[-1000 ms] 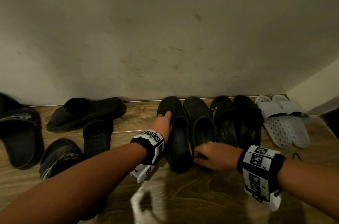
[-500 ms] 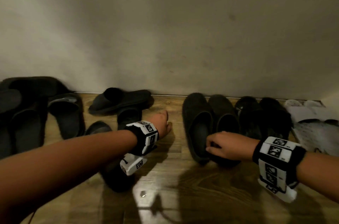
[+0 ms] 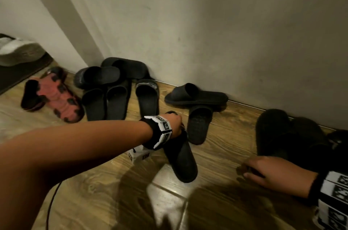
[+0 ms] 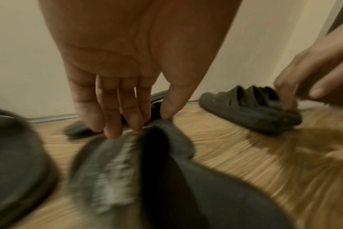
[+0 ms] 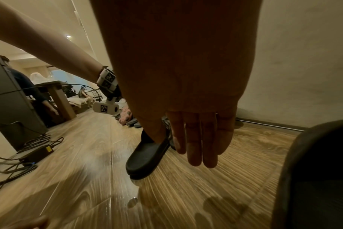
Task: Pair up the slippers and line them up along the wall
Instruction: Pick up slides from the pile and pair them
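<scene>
My left hand [image 3: 176, 123] reaches over a loose black slide slipper [image 3: 180, 158] lying askew on the wood floor. In the left wrist view the left hand [image 4: 139, 124] has straight fingers and thumb, whose tips touch the strap of the slide [image 4: 166, 178]; that picture is blurred. My right hand [image 3: 254, 170] hovers low over the floor, holding nothing, just in front of a pair of dark closed slippers [image 3: 276, 131] set against the wall [image 3: 226, 32]. The right wrist view shows the right hand [image 5: 182, 148] with straight fingers and the slide [image 5: 147, 156] beyond.
More black slides lie unpaired by the wall: one along the skirting [image 3: 195, 96], one below it [image 3: 199, 126], one with a silver strap [image 3: 147, 96], and a heap in the corner [image 3: 105, 82]. A pink-soled slipper [image 3: 56, 98] lies overturned. Cables and a power brick [image 5: 35, 153] sit on the floor.
My head turned left, showing the corner heap. The left hand left the dark closed slippers and moved left onto the black slide. The right hand came off the dark pair's heel.
</scene>
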`<action>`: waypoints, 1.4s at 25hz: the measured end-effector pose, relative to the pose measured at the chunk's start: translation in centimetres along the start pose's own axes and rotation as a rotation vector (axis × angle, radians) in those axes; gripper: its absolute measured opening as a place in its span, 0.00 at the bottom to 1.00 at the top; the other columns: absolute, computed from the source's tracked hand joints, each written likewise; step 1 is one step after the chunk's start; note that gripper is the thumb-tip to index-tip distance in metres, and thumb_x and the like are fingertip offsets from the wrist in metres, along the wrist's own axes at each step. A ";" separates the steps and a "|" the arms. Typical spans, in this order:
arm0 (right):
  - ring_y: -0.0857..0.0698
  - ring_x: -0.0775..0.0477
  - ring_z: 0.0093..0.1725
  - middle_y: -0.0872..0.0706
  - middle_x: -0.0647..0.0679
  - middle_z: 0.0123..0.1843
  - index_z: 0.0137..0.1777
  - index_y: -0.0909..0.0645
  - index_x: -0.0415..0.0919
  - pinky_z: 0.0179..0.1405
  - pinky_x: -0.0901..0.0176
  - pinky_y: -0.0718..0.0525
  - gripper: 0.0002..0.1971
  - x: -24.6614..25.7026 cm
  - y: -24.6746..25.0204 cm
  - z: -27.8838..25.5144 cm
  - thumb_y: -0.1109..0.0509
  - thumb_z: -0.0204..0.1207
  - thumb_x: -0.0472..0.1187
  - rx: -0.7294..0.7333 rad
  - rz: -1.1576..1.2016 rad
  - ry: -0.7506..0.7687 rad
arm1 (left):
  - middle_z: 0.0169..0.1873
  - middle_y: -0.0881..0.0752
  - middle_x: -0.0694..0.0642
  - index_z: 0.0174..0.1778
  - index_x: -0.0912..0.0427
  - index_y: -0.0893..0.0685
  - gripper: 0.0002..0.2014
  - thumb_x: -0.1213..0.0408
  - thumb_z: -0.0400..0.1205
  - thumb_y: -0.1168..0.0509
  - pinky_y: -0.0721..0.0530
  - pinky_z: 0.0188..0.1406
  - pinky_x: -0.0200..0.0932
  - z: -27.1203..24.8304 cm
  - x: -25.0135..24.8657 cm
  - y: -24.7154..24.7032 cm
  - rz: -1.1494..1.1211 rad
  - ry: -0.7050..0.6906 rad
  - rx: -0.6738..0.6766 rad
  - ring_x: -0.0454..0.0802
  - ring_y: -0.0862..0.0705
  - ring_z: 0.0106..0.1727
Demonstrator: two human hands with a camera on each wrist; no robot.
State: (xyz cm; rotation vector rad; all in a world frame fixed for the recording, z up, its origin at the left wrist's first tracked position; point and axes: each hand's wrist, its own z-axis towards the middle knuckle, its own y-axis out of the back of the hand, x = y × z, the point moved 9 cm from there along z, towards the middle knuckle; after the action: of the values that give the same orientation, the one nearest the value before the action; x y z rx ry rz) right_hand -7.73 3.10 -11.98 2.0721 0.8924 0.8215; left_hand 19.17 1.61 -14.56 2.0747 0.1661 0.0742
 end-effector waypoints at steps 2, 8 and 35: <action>0.18 0.60 0.56 0.16 0.59 0.59 0.61 0.23 0.56 0.57 0.62 0.19 0.18 0.8 -0.1 0.9 0.46 0.82 0.63 0.005 0.001 0.011 | 0.59 0.14 0.59 0.62 0.58 0.20 0.16 0.56 0.80 0.39 0.18 0.50 0.50 0.6 2.7 -0.5 0.040 0.025 0.008 0.59 0.14 0.58; 0.19 0.67 0.54 0.18 0.64 0.59 0.64 0.27 0.65 0.53 0.75 0.21 0.15 2.9 0.0 2.9 0.44 0.80 0.64 0.027 0.040 0.023 | 0.57 0.12 0.61 0.59 0.64 0.18 0.31 0.60 0.60 0.19 0.10 0.45 0.56 0.1 10.9 -1.1 0.112 0.168 0.180 0.59 0.11 0.55; 0.37 0.34 0.80 0.47 0.39 0.84 0.81 0.38 0.57 0.78 0.42 0.33 0.28 8.3 3.1 17.9 0.40 0.81 0.56 0.010 -0.120 0.033 | 0.83 0.51 0.67 0.74 0.57 0.27 0.29 0.50 0.77 0.34 0.31 0.75 0.62 7.0 21.5 0.3 -0.104 0.425 -0.083 0.70 0.40 0.79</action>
State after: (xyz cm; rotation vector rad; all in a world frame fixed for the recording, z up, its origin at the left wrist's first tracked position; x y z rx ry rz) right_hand 11.55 1.59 -16.85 1.9974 1.0307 0.7904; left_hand 41.30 -1.39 -18.07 1.9405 0.5207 0.4515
